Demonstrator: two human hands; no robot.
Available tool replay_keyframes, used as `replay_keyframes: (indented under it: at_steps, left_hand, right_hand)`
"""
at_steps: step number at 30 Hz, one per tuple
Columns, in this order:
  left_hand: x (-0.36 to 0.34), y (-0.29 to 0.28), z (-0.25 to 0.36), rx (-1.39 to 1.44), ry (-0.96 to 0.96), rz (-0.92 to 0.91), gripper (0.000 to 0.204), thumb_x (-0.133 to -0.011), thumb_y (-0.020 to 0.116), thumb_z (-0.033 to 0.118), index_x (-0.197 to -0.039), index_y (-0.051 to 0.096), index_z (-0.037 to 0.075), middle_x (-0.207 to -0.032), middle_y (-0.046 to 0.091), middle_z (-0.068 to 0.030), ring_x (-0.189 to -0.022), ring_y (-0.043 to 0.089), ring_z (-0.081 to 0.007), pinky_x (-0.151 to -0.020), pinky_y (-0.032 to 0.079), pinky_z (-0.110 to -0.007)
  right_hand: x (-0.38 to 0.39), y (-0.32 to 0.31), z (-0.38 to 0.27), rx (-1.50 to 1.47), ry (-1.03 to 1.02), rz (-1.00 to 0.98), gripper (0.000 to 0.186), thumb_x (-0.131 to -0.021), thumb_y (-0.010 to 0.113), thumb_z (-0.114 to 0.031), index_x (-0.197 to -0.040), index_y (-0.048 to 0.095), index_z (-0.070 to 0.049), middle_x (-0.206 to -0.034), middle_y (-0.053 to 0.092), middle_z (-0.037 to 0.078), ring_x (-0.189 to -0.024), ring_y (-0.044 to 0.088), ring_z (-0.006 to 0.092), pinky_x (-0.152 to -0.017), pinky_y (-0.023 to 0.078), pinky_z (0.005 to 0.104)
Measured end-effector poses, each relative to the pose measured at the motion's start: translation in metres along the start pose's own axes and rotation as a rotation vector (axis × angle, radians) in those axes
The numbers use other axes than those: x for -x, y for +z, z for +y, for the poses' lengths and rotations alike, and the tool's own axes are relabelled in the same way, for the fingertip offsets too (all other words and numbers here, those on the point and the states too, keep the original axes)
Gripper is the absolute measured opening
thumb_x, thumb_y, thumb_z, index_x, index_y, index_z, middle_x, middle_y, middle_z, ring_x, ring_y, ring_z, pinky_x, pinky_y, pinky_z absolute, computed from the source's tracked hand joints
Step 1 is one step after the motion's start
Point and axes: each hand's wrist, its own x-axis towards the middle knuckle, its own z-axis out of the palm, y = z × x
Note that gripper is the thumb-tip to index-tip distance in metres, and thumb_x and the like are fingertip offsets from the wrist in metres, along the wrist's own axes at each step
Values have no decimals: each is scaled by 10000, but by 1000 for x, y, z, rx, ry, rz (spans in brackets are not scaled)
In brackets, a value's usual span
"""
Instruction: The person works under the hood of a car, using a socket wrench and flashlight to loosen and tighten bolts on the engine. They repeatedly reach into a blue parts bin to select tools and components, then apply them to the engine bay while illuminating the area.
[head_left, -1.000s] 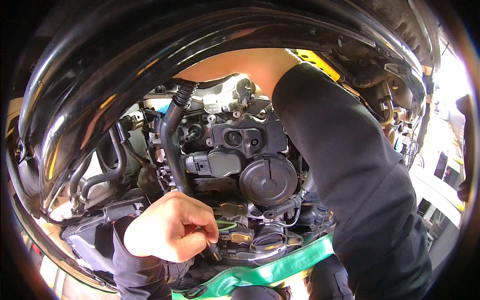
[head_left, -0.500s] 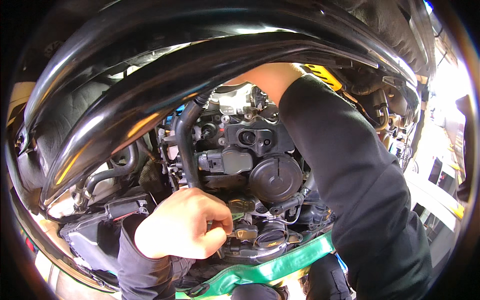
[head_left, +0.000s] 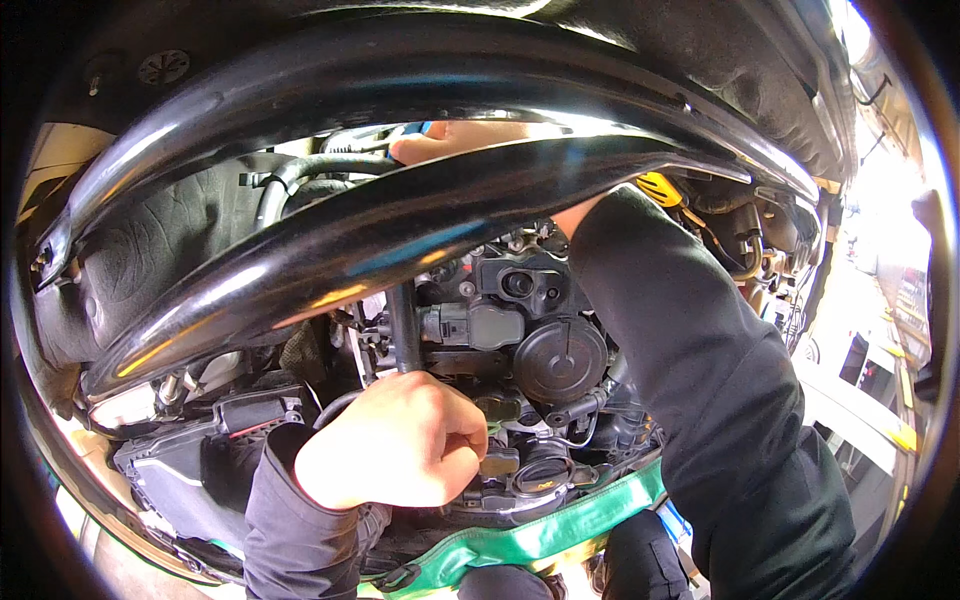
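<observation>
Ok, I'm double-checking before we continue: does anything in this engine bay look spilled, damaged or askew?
Nothing stands out: the round black cover looks intact, and the green strip lies along the near edge. The lower glossy black bar hides some parts.

Left hand point(head_left: 395, 440) left of filler cap point(head_left: 541, 476)

Lower hood bar point(head_left: 390, 240): gloss black, white highlights, blue + yellow-orange streaks.
Upper hood bar point(head_left: 390, 75): gloss black, white glare.
Hood lining point(head_left: 745, 90): dark grey.
Left sleeve point(head_left: 300, 535), right sleeve point(head_left: 700, 330): both plain, very dark.
Hose point(head_left: 403, 330): black.
Round cover point(head_left: 560, 360): black.
Plug housing point(head_left: 495, 327): mid grey.
Filler cap point(head_left: 540, 474): black, 1 yellow symbol.
Box point(head_left: 190, 490) at left: black, 1 thin red line.
Front strip point(head_left: 540, 541): bright green, paler sheen patches.
Upper-right part point(head_left: 660, 188): yellow, dark marks.
Far-right panel point(head_left: 860, 405): white, yellow end.
</observation>
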Motion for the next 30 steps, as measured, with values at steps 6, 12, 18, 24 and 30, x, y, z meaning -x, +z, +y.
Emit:
replay_keyframes:
  at_steps: [6, 12, 18, 24, 30]
  left_hand:
    - [2, 1, -3, 37, 13, 43, 173, -719, 597, 136, -750, 719, 17, -722, 692, -179, -686, 685, -382, -674, 564, -439]
    - [1, 1, -2, 88, 16, 31, 188, -745, 609, 146, -782, 730, 7, -759, 716, -177, -720, 703, -374, -689, 572, -425]
    - [3, 1, -5, 125, 40, -26, 216, -763, 591, 117, -851, 738, -15, -795, 719, -168, -736, 707, -345, -685, 562, -411]
    - [5, 3, -10, 140, 46, -39, 215, -779, 600, 140, -859, 740, -1, -784, 713, -156, -721, 702, -330, -669, 557, -407]
    - [6, 4, -12, 129, 127, 12, 209, -810, 625, 177, -867, 745, 16, -769, 706, -146, -725, 709, -321, -681, 574, -399]
  right_hand:
    - [6, 3, 3, -15, 16, 7, 301, -1005, 598, -278, -1185, 694, -57, -977, 718, 186, -905, 682, 350, -793, 529, 404]
    - [6, 2, 1, -28, 15, 14, 305, -1008, 599, -287, -1170, 699, -48, -960, 720, 190, -903, 686, 355, -791, 531, 404]
    - [14, 0, -1, -45, 14, 53, 312, -1010, 599, -295, -1154, 703, -38, -944, 723, 195, -900, 689, 360, -789, 533, 405]
    - [72, -2, -1, -154, 67, 334, 321, -1013, 600, -304, -1139, 708, -29, -927, 725, 199, -897, 693, 366, -787, 534, 405]
    - [181, 22, 15, -163, 177, 804, 359, -941, 693, -153, -1263, 676, 5, -1203, 708, 187, -1122, 667, 358, -994, 498, 418]
